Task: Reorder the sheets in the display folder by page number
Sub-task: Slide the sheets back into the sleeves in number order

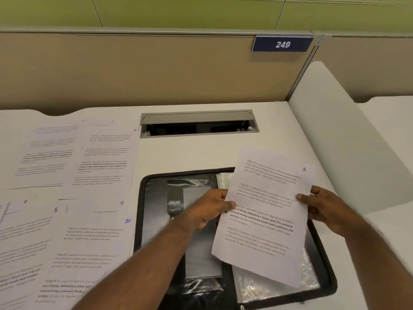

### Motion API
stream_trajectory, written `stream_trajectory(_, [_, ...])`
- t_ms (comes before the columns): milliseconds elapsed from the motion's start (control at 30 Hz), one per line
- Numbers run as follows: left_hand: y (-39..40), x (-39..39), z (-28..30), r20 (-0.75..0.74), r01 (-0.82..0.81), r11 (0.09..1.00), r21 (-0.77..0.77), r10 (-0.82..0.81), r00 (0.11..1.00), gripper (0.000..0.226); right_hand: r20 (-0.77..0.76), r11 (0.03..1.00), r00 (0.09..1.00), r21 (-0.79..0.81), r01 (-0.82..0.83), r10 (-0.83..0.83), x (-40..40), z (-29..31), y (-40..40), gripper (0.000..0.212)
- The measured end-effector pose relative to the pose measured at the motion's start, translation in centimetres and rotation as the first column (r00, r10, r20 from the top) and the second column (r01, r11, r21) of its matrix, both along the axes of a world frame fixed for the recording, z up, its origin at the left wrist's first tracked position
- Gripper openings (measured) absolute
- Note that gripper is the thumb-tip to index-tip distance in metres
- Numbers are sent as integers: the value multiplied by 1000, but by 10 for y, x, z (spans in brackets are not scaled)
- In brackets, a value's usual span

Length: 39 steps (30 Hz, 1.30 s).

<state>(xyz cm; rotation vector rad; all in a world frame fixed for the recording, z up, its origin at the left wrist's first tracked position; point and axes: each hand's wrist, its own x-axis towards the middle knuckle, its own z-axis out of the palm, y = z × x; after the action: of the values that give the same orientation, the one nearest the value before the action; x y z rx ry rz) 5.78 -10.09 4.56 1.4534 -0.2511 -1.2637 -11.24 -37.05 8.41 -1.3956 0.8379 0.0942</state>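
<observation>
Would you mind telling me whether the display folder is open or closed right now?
Open: the display folder lies flat on the desk, its black inner cover and clear sleeves exposed.

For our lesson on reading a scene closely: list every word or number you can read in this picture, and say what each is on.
"249": white on the blue plaque on the partition.
"2", it seems: handwritten on the held sheet, gripped by left hand and right hand.
"7", "8", "9", "10": handwritten on desk sheets.
Bold line: "Defined by a slower pace".
Other print: too blurred.
</observation>
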Motion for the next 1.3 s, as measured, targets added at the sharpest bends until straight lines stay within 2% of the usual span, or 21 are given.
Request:
stream_trajectory(33, [-3,0,0,-20,0,1000,0,0,1000,20,-23,999,999,-31,-27,26,2,-1,-5,76])
stream_trajectory(67, [-6,1,1,-47,-7,1000,-1,6,999,21,-40,998,998,-51,-47,45,5,-1,-10,75])
stream_trajectory(167, [-20,9,-4,-69,-110,993,34,112,991,35,-19,997,999,-80,25,-26,15,-2,-31,36])
stream_trajectory(200, [-26,13,-10,9,-163,984,69,163,987,34,-6,994,998,-82,66,-67,17,-2,-40,32])
stream_trajectory(233, [-31,18,-17,169,-209,970,123,188,968,29,17,990,993,-82,114,-113,17,-1,-49,32])
stream_trajectory(267, [-37,24,-26,385,-238,954,184,153,910,26,50,984,986,-81,162,-158,18,2,-56,36])
stream_trajectory(300, [-43,31,-35,566,-246,940,237,73,821,27,82,973,975,-86,214,-207,18,6,-61,50])
stream_trajectory(333, [-48,36,-41,683,-233,934,272,-17,730,29,107,958,960,-93,270,-260,18,7,-69,68])
stream_trajectory(367, [-55,41,-46,748,-197,932,303,-105,655,32,135,940,940,-96,327,-313,17,10,-76,75])
stream_trajectory(433, [-70,45,-51,808,-116,904,412,-304,505,38,212,903,893,-82,422,-398,17,16,-88,74])
stream_trajectory(500, [-84,47,-52,821,-124,847,518,-451,349,38,259,878,858,-68,474,-444,19,20,-96,81])
stream_trajectory(567, [-95,47,-51,813,-163,807,568,-519,266,35,288,868,842,-62,492,-457,23,25,-100,63])
stream_trajectory(633, [-101,49,-52,794,-170,784,598,-549,261,32,298,870,835,-27,493,-463,30,28,-101,28])
stream_trajectory(667, [-102,51,-52,784,-163,777,608,-555,278,33,304,866,830,-28,499,-468,33,26,-103,21])
stream_trajectory(833, [-105,63,-46,765,-155,775,613,-533,362,32,287,858,827,-29,512,-484,49,15,-108,16])
stream_trajectory(967, [-98,68,-40,802,-141,844,518,-421,424,26,298,840,804,-10,542,-515,67,8,-111,16])
stream_trajectory(1067, [-89,69,-39,813,-116,900,420,-317,488,18,330,820,771,18,572,-545,85,8,-111,29])
stream_trajectory(1167, [-82,68,-38,824,-63,916,397,-325,463,10,376,813,747,34,581,-549,107,12,-105,38])
stream_trajectory(1300, [-77,60,-36,876,-1,909,416,-400,271,6,422,809,716,75,583,-556,140,11,-92,36])
